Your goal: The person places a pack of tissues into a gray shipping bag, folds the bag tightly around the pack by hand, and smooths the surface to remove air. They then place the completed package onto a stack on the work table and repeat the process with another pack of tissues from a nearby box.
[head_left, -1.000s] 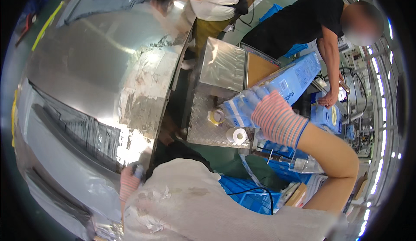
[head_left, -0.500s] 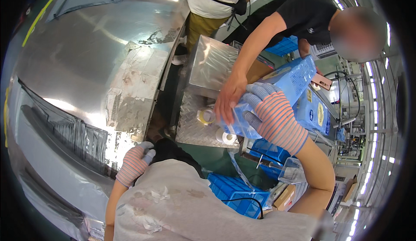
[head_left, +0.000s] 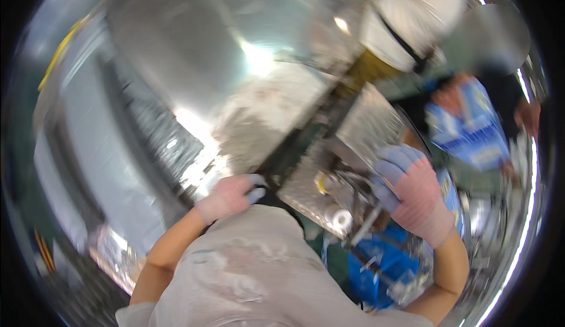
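My left hand (head_left: 231,197), in a striped knit glove with grey fingertips, is by the near edge of the metal table (head_left: 176,50), close to my body. Its fingers are loosely bent, with a gap between finger and thumb and nothing seen in it. My right hand (head_left: 412,194), gloved alike, hovers over the right side of a small metal stand (head_left: 312,180). Its fingers are bent and smeared by motion, so whether they hold anything does not show. The blue printed plastic package (head_left: 471,127) is at the far right in a co-worker's hands, apart from mine.
On the stand are a metal box (head_left: 371,124), a yellow-cored tape roll (head_left: 323,183) and a white roll (head_left: 339,218). Blue crates (head_left: 368,274) lie below. Grey sheeting (head_left: 112,144) covers the left side. Another person in white (head_left: 400,21) stands beyond the table.
My right hand has let go of the blue package, which has moved away to the right with the co-worker. The whole view has turned, and my left hand stays near the table edge.
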### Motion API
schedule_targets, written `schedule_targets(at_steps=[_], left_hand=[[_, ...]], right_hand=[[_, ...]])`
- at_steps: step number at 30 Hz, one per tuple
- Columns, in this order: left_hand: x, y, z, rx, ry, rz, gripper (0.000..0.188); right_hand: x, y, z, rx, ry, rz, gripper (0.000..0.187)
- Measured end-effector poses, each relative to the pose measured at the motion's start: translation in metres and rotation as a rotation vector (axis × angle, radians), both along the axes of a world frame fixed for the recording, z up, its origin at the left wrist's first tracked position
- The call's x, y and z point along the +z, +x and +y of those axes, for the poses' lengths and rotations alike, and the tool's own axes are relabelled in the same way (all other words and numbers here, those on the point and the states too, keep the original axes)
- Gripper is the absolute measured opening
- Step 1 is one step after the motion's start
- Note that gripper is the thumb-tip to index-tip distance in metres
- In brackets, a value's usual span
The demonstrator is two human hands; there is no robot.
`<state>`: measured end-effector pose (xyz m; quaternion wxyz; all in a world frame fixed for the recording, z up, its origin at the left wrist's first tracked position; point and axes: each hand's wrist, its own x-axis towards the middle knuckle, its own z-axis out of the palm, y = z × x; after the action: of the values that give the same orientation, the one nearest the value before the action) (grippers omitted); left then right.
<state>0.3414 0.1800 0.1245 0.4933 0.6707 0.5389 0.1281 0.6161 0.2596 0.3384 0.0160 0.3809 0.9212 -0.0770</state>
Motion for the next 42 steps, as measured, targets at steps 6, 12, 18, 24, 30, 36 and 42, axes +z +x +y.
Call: schedule_targets(at_steps=[6,12,18,24,30,36,42], left_hand=[[0.017,-0.035,-0.05,0.324,-0.125,-0.115,0.031],[0.002,-0.036,-0.113,0.489,-0.083,-0.124,0.031],[-0.008,-0.065,-0.199,0.883,-0.127,-0.242,0.026],[-0.099,-0.103,-0.259,1.133,-0.111,0.056,0.03],[-0.154,-0.129,-0.185,0.257,0.316,0.497,0.033],[-0.187,-0.116,-0.204,0.503,0.476,0.505,0.031],[-0.131,-0.105,-0.245,0.668,0.063,0.28,0.026]], right_hand=[[-0.079,-0.104,0.052,0.531,-0.147,0.134,0.032],[-0.217,-0.284,-0.004,0.397,-0.91,-0.038,0.075],[-0.274,-0.313,-0.119,0.423,-0.87,-0.368,0.078],[-0.364,-0.275,-0.161,0.114,-0.815,-0.135,0.038],[-0.353,-0.266,-0.156,0.096,-0.507,-0.102,0.018],[-0.394,-0.22,-0.127,-0.151,-0.848,0.298,0.014],[-0.366,-0.224,-0.137,-0.326,-1.195,0.4,0.022]])
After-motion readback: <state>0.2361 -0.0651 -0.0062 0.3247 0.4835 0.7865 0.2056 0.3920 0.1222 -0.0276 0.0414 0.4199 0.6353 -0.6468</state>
